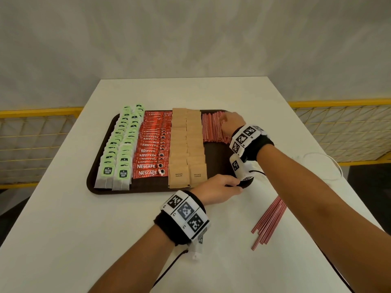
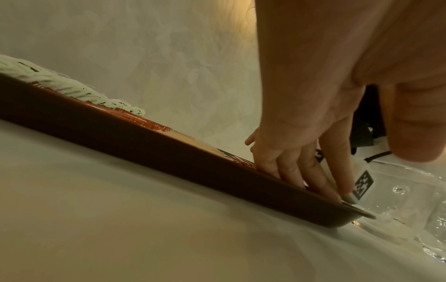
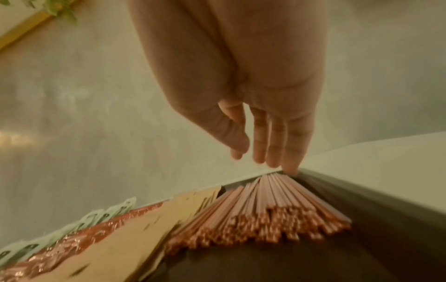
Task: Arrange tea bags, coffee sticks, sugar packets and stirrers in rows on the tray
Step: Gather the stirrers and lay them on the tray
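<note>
The tray point(image 1: 93, 182) lay on the white table point(image 1: 63, 229), and most of it was filled: two rows of tea bags point(image 1: 118, 149) at the left, then the coffee sticks point(image 1: 152, 144), then two rows of sugar packets point(image 1: 187, 144), and at the far right a row of red stirrers point(image 1: 211, 127). The step in hand was judged to be the stirrers, the last kind to be laid.

The right hand point(image 1: 231, 121) was held over the far end of that row; in the right wrist view its fingers point(image 3: 293, 152) were seen straight and close together, the tips touching the stirrers' far ends at the tray's rim, with nothing pinched. The left hand point(image 1: 218, 190) was rested on the near right corner of the tray, its fingers point(image 2: 311, 171) extended along the rim, seemingly steadying it; nothing was seen held in it.

A loose bunch of stirrers point(image 1: 268, 223) was left on the table, just off the tray's near right corner. For the next move, it was judged that these would have to be gathered, carried to the bare part of the tray in front of the laid row, and squared up parallel with it.
</note>
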